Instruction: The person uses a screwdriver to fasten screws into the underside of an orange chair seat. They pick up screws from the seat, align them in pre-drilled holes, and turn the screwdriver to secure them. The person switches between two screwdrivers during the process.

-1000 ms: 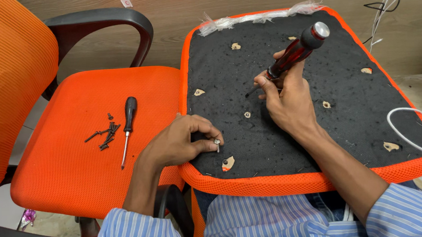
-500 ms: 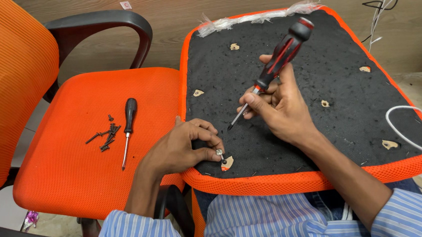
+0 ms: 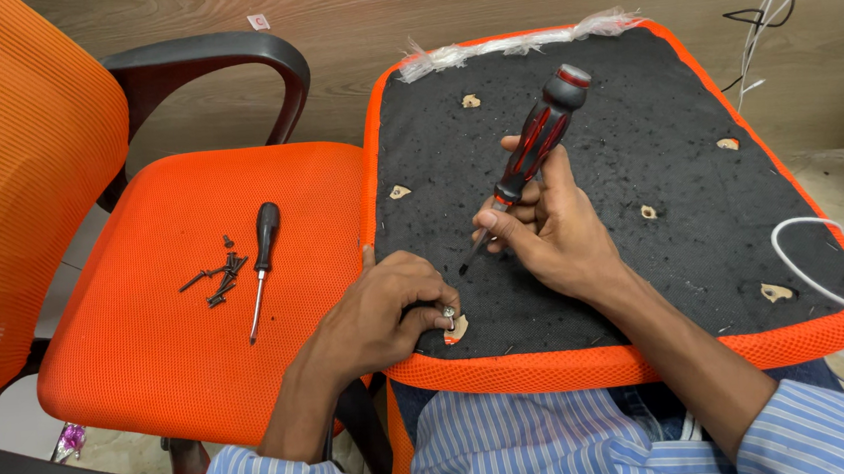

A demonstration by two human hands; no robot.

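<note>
the right hand is gripping a red-and-black handled screwdriver at centre frame, tip angling down over the upturned black-bottomed orange seat cushion. the left hand is pinching a small silver screw at a hole near the cushion's lower left edge. on the orange mesh chair seat at left, a slim black screwdriver is lying beside a cluster of dark loose screws.

The person wears a shirt with thin blue and white stripes. Both long sleeves are pushed up. The hands are bare.
</note>
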